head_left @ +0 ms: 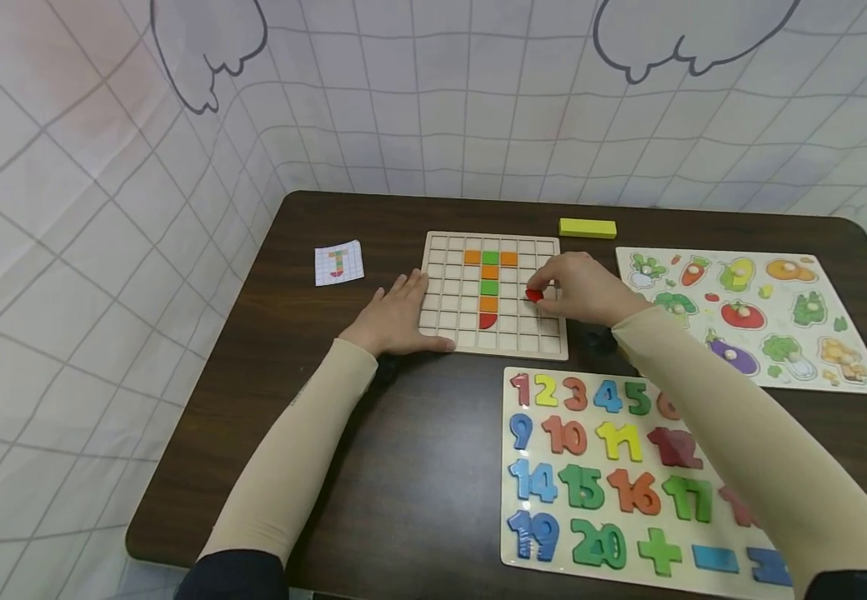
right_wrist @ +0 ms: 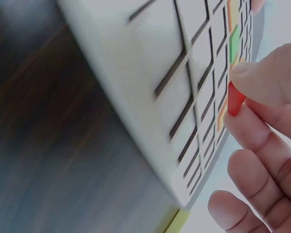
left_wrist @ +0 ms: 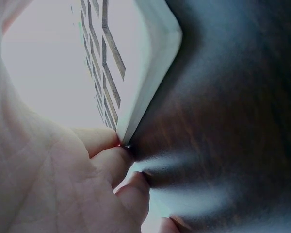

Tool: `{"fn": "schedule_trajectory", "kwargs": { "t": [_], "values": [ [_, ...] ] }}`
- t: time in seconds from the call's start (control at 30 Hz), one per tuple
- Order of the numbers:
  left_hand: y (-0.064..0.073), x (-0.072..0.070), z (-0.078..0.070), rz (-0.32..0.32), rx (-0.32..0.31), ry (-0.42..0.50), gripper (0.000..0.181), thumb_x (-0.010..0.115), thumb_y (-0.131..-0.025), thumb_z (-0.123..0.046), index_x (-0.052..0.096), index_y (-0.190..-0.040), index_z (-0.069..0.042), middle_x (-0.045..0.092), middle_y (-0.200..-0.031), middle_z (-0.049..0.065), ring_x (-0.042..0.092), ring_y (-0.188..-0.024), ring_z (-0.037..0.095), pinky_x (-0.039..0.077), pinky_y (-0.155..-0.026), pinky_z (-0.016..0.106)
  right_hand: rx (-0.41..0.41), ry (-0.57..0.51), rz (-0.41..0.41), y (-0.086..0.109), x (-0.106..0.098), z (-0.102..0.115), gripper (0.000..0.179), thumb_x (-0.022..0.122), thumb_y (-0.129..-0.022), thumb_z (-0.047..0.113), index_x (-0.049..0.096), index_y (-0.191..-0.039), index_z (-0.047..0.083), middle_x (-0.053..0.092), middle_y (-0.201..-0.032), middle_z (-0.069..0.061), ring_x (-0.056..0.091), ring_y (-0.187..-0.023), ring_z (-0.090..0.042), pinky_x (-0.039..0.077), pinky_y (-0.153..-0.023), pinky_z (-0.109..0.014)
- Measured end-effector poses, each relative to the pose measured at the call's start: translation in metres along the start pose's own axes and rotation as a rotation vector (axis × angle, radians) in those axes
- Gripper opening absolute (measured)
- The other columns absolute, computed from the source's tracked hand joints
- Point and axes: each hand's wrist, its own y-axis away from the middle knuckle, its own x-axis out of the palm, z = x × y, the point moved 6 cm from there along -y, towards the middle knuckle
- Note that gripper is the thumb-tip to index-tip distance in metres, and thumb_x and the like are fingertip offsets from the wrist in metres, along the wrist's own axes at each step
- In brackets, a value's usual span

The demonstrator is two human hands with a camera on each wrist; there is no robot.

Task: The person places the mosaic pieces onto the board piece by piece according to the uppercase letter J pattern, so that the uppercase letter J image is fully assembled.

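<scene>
A wooden grid board (head_left: 448, 325) lies on the dark table, with orange and green squares forming a T shape and a red quarter-round piece (head_left: 488, 321) at the foot of its column. My left hand (head_left: 396, 317) rests at the board's left edge, fingers spread and thumb along the near corner. Over the board's right side, my right hand (head_left: 583, 287) pinches a second red piece (right_wrist: 235, 99) between thumb and fingertips. In the left wrist view, fingertips touch the board's edge (left_wrist: 155, 63).
A small pattern card (head_left: 339, 263) lies left of the board. Behind it sits a yellow block (head_left: 587, 228). A vegetable puzzle board (head_left: 771, 317) lies to the right, and a number puzzle board (head_left: 576, 521) in front, partly under the right forearm. White gridded cloth surrounds the table.
</scene>
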Motion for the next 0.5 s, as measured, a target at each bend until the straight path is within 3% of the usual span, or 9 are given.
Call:
{"fn": "schedule_trajectory", "kwargs": {
  "t": [0.5],
  "values": [
    [-0.002,0.000,0.001,0.012,-0.010,-0.011,0.126,0.067,-0.082,-0.078,0.007,-0.168,-0.008,0.008,-0.177,0.012,0.011,-0.165,0.032,0.017,-0.131,0.058,-0.129,0.085,0.059,-0.026,0.031,0.053,0.024,0.078,-0.091,0.022,0.082,-0.112,0.010,0.078,-0.117,-0.006,0.067,-0.117,-0.028,0.052,-0.107,-0.049]
  ]
}}
